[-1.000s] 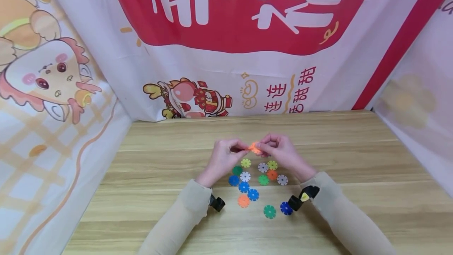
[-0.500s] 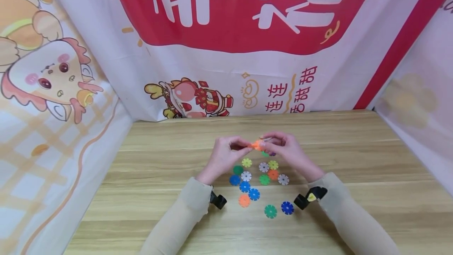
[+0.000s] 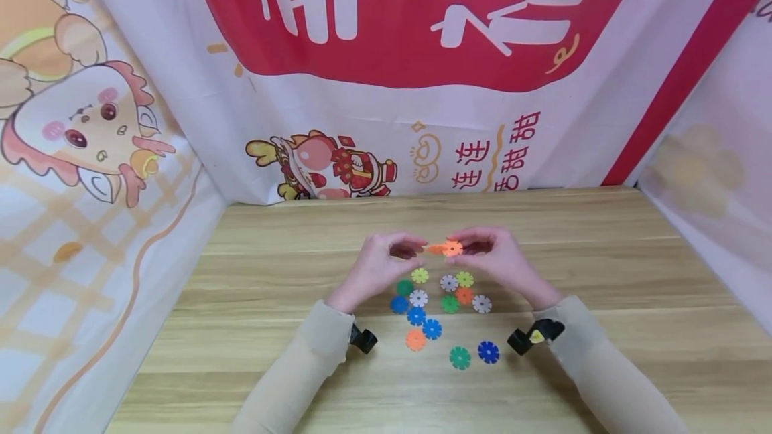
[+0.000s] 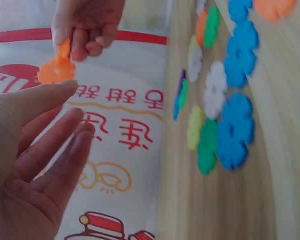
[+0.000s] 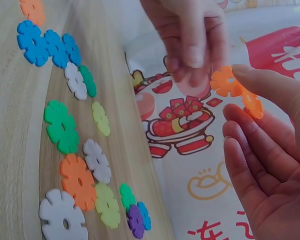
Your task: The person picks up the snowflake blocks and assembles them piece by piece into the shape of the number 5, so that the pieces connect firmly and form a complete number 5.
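Two orange notched interlocking discs (image 3: 446,248), joined at an angle, are held above the table between the thumb and fingers of my right hand (image 3: 493,254). My left hand (image 3: 386,260) is beside them with its thumb and fingers apart. In the left wrist view, a fingertip of the left hand (image 4: 45,165) lies close to one orange disc (image 4: 57,71); touching or not, I cannot tell. The right wrist view shows both joined discs (image 5: 230,82) at the right hand's thumb (image 5: 270,92), with the left hand (image 5: 190,35) behind.
Loose notched discs lie on the wooden table (image 3: 271,300) below the hands: several blue ones (image 3: 416,316), green ones (image 3: 460,357), white ones (image 3: 482,304), yellow ones (image 3: 419,275) and orange ones (image 3: 415,339). A purple disc (image 5: 136,221) lies with green and blue ones. Printed cloth (image 3: 338,106) hangs behind.
My left hand has let go of the orange discs and its fingers have spread. The right hand has shifted slightly right, still holding the joined pair.
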### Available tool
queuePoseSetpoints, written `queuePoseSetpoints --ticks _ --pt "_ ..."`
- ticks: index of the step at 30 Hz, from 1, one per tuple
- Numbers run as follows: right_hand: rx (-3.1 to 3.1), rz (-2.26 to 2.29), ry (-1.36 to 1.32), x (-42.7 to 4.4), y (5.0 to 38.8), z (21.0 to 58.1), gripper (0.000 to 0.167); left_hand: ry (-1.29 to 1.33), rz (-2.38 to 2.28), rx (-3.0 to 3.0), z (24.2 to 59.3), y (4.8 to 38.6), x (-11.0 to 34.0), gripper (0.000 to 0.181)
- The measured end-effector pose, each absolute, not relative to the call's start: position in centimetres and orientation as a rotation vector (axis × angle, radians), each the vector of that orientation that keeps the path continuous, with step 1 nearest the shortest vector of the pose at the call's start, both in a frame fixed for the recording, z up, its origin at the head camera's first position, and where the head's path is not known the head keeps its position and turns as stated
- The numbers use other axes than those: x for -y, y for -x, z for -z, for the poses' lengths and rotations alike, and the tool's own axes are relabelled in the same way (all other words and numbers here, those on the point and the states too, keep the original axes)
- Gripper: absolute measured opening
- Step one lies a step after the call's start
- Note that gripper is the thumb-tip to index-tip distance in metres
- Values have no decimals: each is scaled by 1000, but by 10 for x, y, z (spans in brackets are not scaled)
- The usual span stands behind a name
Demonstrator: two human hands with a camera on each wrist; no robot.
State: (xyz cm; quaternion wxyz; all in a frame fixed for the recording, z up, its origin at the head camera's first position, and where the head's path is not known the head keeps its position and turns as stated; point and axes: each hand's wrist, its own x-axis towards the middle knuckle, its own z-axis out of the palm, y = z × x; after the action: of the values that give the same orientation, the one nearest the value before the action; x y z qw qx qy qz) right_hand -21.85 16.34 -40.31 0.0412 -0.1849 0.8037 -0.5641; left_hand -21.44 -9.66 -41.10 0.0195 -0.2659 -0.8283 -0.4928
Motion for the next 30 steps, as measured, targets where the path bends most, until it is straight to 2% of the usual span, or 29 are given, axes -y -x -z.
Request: queuePoseSetpoints --ticks 10,20,30 --pt "-2515 1691 550 -171 218 400 41 895 1052 3007 434 232 102 42" --pt "-2488 1700 546 -172 216 400 41 846 877 3100 438 241 92 33" --pt "-2484 1701 560 -174 217 404 41 823 899 3096 441 242 90 25"
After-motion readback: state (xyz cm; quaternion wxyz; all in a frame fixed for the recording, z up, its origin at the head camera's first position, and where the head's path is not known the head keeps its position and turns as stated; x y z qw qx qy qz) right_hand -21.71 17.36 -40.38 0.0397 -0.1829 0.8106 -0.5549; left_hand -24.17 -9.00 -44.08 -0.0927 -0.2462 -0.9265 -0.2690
